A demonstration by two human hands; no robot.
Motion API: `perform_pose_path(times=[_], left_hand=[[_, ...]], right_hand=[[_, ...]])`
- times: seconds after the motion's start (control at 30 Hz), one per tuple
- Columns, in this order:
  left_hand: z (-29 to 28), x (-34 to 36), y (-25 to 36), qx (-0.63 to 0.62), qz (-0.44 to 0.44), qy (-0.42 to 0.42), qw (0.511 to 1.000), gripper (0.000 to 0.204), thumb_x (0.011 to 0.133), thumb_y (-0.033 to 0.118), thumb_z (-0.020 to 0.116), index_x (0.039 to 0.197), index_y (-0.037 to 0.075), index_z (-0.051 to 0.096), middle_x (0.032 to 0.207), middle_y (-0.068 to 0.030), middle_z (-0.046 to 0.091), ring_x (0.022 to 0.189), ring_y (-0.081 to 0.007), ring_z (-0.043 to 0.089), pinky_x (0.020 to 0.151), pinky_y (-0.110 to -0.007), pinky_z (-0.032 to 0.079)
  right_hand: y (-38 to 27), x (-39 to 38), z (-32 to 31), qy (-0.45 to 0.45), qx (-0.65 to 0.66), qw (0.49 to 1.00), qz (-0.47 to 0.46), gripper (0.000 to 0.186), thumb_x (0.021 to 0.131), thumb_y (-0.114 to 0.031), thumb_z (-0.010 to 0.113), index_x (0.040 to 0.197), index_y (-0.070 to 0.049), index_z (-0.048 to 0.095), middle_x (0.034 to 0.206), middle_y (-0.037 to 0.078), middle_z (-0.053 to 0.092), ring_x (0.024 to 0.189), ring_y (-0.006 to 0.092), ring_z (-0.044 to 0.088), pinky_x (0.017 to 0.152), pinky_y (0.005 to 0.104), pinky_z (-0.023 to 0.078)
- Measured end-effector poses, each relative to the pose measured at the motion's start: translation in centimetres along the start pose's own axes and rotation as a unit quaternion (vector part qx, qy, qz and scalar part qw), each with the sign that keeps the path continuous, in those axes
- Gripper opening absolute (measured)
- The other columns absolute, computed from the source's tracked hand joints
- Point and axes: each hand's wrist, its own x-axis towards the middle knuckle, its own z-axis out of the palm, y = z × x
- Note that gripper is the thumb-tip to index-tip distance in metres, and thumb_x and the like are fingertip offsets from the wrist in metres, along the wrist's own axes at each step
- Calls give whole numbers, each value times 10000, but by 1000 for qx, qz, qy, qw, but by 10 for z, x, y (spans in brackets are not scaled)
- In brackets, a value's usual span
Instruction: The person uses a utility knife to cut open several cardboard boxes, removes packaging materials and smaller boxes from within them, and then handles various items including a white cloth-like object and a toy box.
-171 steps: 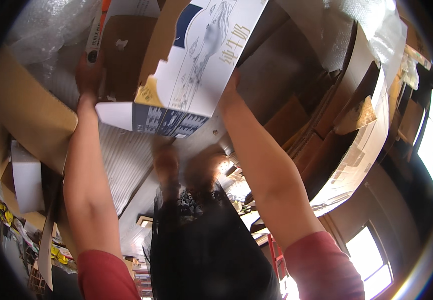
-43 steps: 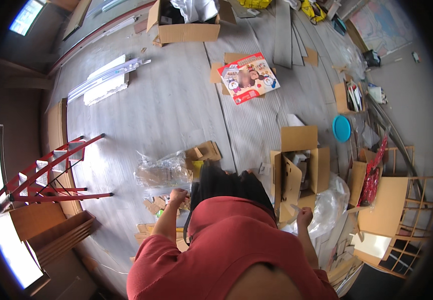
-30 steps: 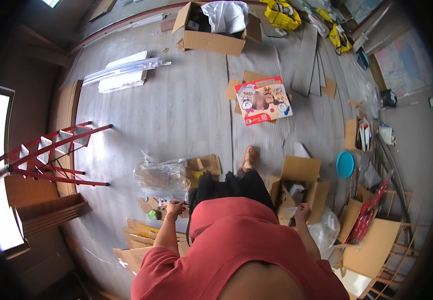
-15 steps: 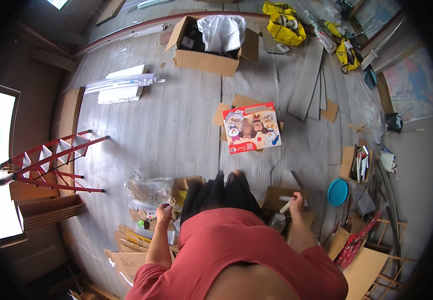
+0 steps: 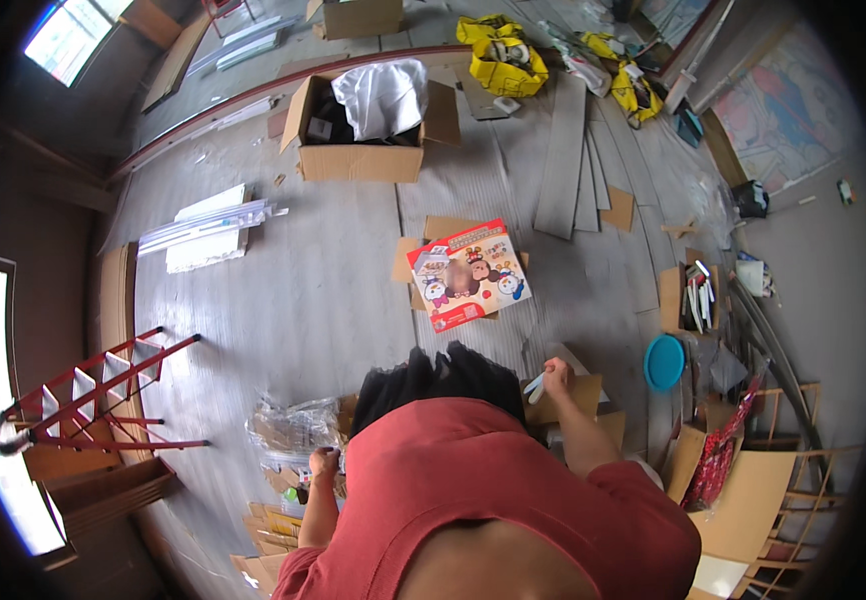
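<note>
My right hand [image 5: 557, 377] is closed on a slim, pale, handle-like object [image 5: 535, 389], too small to name more exactly. It is held out beside my black lower clothing, above opened cardboard. My left hand [image 5: 323, 462] hangs at my other side with its fingers curled; whatever they hold, if anything, is hidden. Crumpled clear plastic wrap [image 5: 296, 428] lies just beyond that hand. Ahead of me on the floor, a flat red and white box [image 5: 469, 277] printed with cartoon figures rests on flattened cardboard [image 5: 406, 260].
A large open carton [image 5: 361, 163] with a silver sheet stands farther ahead. Yellow bags [image 5: 509, 70] and grey planks [image 5: 559, 160] lie far right. A red stepladder [image 5: 103, 390] is at left. A blue round lid [image 5: 664, 362] and cluttered boxes sit at right.
The view has shifted, so the floor items appear farther left and mostly lower. My right hand has come forward and inward with the pale object. My left hand sits lower in view.
</note>
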Motion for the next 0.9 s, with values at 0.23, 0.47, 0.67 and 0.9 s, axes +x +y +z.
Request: perform_pose_path(times=[0.23,0.47,0.67,0.9], left_hand=[[-55,45,32,-103,74,74,989,433,707,378,619,964,32,655,932,-206,636,893,-342,613,774,-402,479],[16,0,1,-272,-122,36,954,298,717,255,616,934,59,671,862,-161,662,867,-276,631,796,-347,481],[94,-106,-40,-425,-303,-8,853,234,739,195,613,901,35,665,647,-86,626,530,-156,590,509,-277,480],[156,-178,-18,-548,-409,1,729,201,748,146,635,906,23,625,720,-74,627,585,-141,601,483,-279,495]], right_hand=[[-29,-39,-7,-166,-148,970,101,201,719,-101,541,865,-95,680,897,175,634,861,350,596,744,406,470],[-3,5,-18,-149,-209,965,-59,177,715,-94,548,825,-94,687,865,163,645,836,333,608,735,399,474],[-43,78,-27,-154,-232,941,-193,159,711,-88,555,791,-94,692,837,152,655,814,317,618,728,394,478],[-161,164,7,-269,-262,885,-277,200,701,-67,584,884,-63,664,856,142,655,819,304,618,744,381,476]])
